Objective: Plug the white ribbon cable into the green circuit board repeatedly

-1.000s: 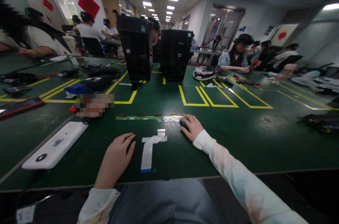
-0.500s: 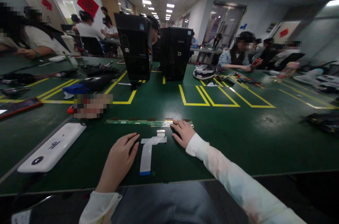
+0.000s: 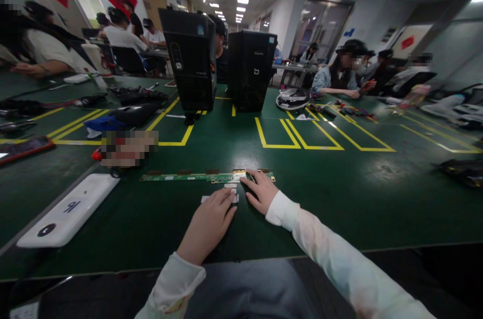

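Observation:
A long, thin green circuit board [image 3: 181, 177] lies flat across the table, with brown connector strips along its far edge. On its right part rest the fingertips of my right hand [image 3: 260, 189], spread and not wrapped round it. My left hand [image 3: 211, 218] reaches over a white flat ribbon cable [image 3: 234, 198] just in front of the board. Its fingers stretch forward on the cable's connector end, thumb apart. Most of the cable is hidden under that hand. Cable and board lie apart by a narrow gap.
At left is a white power bank-like device [image 3: 70, 211] marked 91. Behind it lie a blurred-out item [image 3: 128, 148] and a phone [image 3: 28, 149]. Two black computer towers [image 3: 190, 65] stand at the back. Yellow tape [image 3: 281, 146] marks the green table. Other people sit around.
My left hand has moved right, from beside the ribbon cable to over it. My right hand has shifted slightly left, and the circuit board has slid left and nearer under it.

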The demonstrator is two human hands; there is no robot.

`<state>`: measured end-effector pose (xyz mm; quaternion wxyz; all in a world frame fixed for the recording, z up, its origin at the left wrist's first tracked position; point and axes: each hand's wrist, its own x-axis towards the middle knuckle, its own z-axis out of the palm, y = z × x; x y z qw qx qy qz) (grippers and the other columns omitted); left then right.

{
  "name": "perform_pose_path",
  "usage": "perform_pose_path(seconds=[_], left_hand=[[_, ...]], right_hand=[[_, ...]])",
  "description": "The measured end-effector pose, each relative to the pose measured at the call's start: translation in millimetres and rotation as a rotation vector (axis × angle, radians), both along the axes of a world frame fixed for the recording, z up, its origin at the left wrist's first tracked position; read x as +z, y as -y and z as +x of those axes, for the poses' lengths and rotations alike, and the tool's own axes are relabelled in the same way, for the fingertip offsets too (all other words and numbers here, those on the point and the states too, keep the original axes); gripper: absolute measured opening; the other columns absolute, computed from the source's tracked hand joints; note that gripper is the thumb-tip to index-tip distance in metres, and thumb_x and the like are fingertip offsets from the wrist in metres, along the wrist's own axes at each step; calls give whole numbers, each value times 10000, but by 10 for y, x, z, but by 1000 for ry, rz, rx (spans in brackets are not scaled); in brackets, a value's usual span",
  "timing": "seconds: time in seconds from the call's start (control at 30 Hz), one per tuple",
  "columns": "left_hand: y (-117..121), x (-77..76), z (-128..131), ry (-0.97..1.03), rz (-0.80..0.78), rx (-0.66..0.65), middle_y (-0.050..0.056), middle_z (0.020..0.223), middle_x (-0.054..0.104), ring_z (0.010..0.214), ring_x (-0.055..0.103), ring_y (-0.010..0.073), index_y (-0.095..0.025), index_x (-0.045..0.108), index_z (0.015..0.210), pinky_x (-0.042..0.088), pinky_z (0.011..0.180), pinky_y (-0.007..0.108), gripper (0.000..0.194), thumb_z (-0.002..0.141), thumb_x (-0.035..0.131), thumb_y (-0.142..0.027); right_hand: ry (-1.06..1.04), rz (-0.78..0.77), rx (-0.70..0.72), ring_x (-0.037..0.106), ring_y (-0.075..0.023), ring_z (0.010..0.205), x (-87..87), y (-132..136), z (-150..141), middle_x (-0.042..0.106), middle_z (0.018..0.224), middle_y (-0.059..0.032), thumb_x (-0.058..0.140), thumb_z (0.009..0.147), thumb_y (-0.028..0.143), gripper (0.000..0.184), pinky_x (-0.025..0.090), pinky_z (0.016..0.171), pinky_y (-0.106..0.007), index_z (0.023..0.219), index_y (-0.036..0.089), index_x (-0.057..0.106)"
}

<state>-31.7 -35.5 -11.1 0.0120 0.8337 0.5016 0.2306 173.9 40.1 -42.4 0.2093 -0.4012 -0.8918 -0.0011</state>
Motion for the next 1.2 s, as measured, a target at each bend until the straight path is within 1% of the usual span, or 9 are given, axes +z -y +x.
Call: perform_pose_path(seconds=[0.1,0.23,0.37,0.5,0.63,0.8,0.97,1.1,1.2], left_hand=[[32,-7,71,-26,16,8,124,1250,606,1176,555,238,-161,565,1241,487,974,408,348,942,419,-266],[50,-25,157,-59,52,37,152,1251,598,1183,554,259,-139,556,1238,497,964,421,344,938,428,-246],[46,-69,203,-58,68,60,173,1270,581,1197,545,273,-120,540,1255,486,980,437,357,939,431,-246],[34,-98,213,-49,99,54,172,1264,586,1189,550,273,-124,540,1256,491,971,448,360,949,401,-250],[21,-85,215,-55,99,44,164,1273,583,1197,544,268,-129,545,1252,485,980,444,360,952,386,-245],[28,-55,220,-80,60,35,176,1276,582,1203,536,276,-83,541,1255,457,1018,452,371,943,404,-230],[55,-70,231,-73,77,52,165,1263,590,1195,543,275,-110,538,1260,457,1013,466,366,947,394,-234],[56,-61,235,-97,74,42,166,1263,589,1194,541,274,-93,540,1253,455,1017,448,366,944,405,-235],[46,-53,243,-111,70,39,171,1269,586,1203,533,275,-77,540,1251,450,1024,444,368,942,410,-229]], right_hand=[[-11,1,27,426,-305,1201,6,-21,8,437,1343,-171,518,847,272,479,350,1028,-543,1317,178,515],[-8,26,41,434,-298,1191,2,-33,12,475,1288,-167,505,848,258,470,332,1050,-536,1307,160,523],[11,21,36,423,-298,1205,-16,-38,11,474,1285,-165,495,855,255,480,340,1040,-538,1327,173,511],[14,25,44,420,-299,1202,-17,-39,9,469,1286,-167,486,863,253,476,344,1032,-537,1332,176,511],[1,41,39,434,-295,1170,-9,-36,5,476,1272,-160,475,864,250,458,357,1020,-531,1313,183,530],[-1,55,44,437,-287,1165,-6,-30,5,480,1261,-157,476,864,251,450,349,1032,-512,1303,170,539],[1,41,35,437,-286,1166,2,-26,4,480,1270,-153,471,870,258,453,348,1029,-522,1313,186,528],[20,58,33,435,-286,1170,17,-23,3,484,1260,-149,482,869,265,456,347,1040,-499,1312,171,536],[21,47,32,429,-288,1176,22,-22,2,482,1267,-152,484,872,268,457,341,1041,-503,1317,176,533]])
